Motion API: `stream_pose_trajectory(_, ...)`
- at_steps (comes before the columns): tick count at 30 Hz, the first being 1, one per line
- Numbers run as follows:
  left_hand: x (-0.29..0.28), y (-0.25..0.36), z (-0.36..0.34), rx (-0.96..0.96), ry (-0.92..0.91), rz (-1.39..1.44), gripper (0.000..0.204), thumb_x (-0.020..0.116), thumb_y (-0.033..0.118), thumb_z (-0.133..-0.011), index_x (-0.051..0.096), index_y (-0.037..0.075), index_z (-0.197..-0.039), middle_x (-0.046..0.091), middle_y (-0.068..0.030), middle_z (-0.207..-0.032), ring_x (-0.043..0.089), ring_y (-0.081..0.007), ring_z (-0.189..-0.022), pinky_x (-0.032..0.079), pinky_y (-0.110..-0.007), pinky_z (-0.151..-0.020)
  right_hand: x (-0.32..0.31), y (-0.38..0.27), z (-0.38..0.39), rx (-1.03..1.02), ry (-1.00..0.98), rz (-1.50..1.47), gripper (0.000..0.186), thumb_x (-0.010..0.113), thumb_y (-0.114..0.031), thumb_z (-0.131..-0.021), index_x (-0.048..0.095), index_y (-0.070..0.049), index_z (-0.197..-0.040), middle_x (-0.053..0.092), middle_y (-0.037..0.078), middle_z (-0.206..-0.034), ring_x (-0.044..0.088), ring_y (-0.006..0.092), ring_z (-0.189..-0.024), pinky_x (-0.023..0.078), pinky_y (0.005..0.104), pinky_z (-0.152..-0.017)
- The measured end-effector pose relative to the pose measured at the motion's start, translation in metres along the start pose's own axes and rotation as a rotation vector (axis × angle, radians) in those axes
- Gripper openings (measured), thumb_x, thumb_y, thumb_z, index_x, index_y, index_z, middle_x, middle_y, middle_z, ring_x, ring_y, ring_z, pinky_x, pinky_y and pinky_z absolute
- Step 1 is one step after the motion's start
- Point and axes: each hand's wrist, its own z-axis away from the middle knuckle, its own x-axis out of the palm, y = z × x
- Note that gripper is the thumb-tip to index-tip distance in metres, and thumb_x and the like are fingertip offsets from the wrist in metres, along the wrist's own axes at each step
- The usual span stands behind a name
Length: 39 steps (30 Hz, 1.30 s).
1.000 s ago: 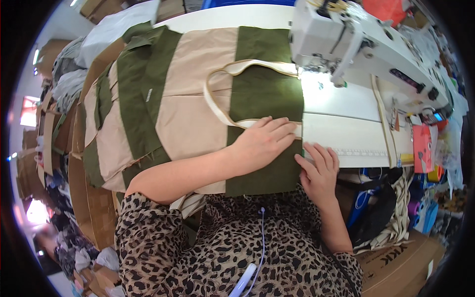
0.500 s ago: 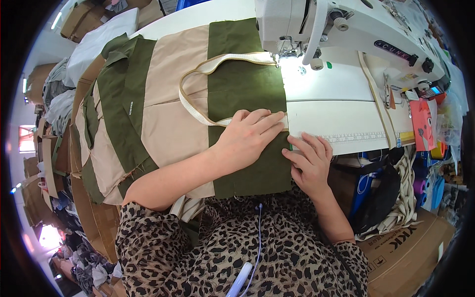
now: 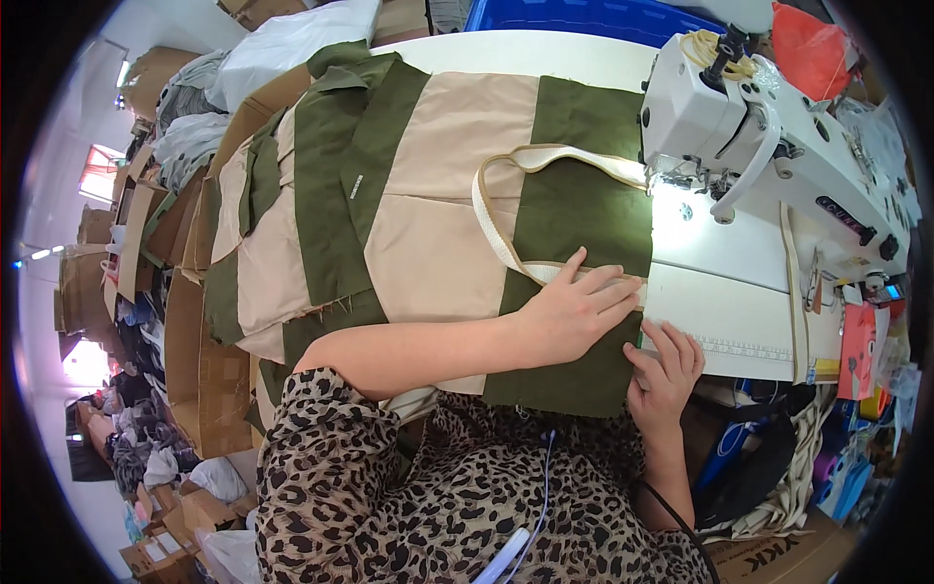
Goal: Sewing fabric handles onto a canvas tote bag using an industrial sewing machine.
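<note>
A panelled fabric piece [image 3: 438, 253] in dark green and beige lies spread over the white table. On its right green panel, a looped cream webbing strap [image 3: 494, 219] with tan edging runs from beneath the sewing machine's [image 3: 696, 117] lit needle area back toward me. My left hand [image 3: 574, 311] lies flat across the strap's near end, fingers stretched toward the fabric's right edge; its palm hides part of the strap. Beside it, my right hand [image 3: 666, 370] rests at that edge, fingers loosely bent and apart, fingertips touching the green fabric. A small green bit shows near those fingertips.
A ruler strip [image 3: 744, 347] runs along the table's near edge, and another webbing strip [image 3: 793, 292] hangs over it at right. Cardboard boxes [image 3: 199, 360] flank the fabric on the left. Behind the table stands a blue crate [image 3: 584, 21]. Webbing bundles [image 3: 778, 477] hang below right.
The whole view has shifted, so fabric, machine and hands sit farther right and lower. Both hands keep nearly the same places on the fabric; the strap loop looks unchanged.
</note>
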Motion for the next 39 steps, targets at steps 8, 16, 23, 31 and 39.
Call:
stream_pose_trajectory(8, 0.002, 0.000, 0.000, -0.019, 0.003, 0.027, 0.044, 0.061, 0.016, -0.087, 0.062, 0.008, -0.130, 0.053, -0.0081, -0.146, 0.050, -0.0280, -0.133, 0.040, -0.061, -0.108, -0.002, -0.001, -0.003, 0.005, -0.018, -0.003, 0.033, 0.068, 0.000, -0.069, 0.072, -0.016, -0.097, 0.067, 0.002, -0.130, 0.057, 0.0288, -0.125, 0.033, 0.0480, -0.111)
stream_pose_trajectory(16, 0.007, -0.004, 0.001, -0.022, 0.035, 0.052, 0.043, 0.062, 0.014, -0.086, 0.063, 0.010, -0.130, 0.055, -0.0066, -0.144, 0.050, -0.0284, -0.133, 0.039, -0.062, -0.109, -0.002, -0.001, -0.004, 0.009, -0.044, 0.004, 0.031, 0.068, -0.001, -0.070, 0.072, -0.016, -0.097, 0.067, 0.000, -0.130, 0.056, 0.0291, -0.126, 0.032, 0.0490, -0.112)
stream_pose_trajectory(23, 0.009, -0.022, -0.011, -0.039, 0.053, 0.078, 0.045, 0.065, 0.009, -0.083, 0.065, 0.012, -0.128, 0.056, -0.0040, -0.143, 0.052, -0.0267, -0.132, 0.038, -0.062, -0.110, -0.009, 0.000, -0.032, 0.048, -0.147, -0.003, 0.032, 0.069, -0.001, -0.070, 0.071, -0.014, -0.099, 0.065, -0.001, -0.131, 0.055, 0.0279, -0.121, 0.028, 0.0538, -0.116)
stream_pose_trajectory(31, 0.010, -0.022, -0.011, -0.009, -0.001, 0.074, 0.044, 0.059, 0.015, -0.090, 0.059, 0.007, -0.133, 0.050, -0.0086, -0.149, 0.046, -0.0297, -0.139, 0.035, -0.063, -0.113, -0.016, 0.001, -0.052, 0.030, -0.206, -0.068, 0.027, 0.068, 0.000, -0.069, 0.066, -0.010, -0.095, 0.058, 0.008, -0.141, 0.048, 0.0318, -0.137, 0.023, 0.0599, -0.119)
stream_pose_trajectory(39, -0.033, -0.035, -0.009, -0.053, 0.148, 0.324, 0.047, 0.063, -0.005, -0.079, 0.059, 0.006, -0.124, 0.057, -0.0148, -0.142, 0.053, -0.0365, -0.134, 0.038, -0.055, -0.114, -0.011, 0.009, -0.059, -0.053, -0.339, 0.013, 0.026, 0.067, 0.001, -0.070, 0.054, -0.009, -0.090, 0.053, 0.012, -0.147, 0.050, 0.0272, -0.138, 0.022, 0.0671, -0.118)
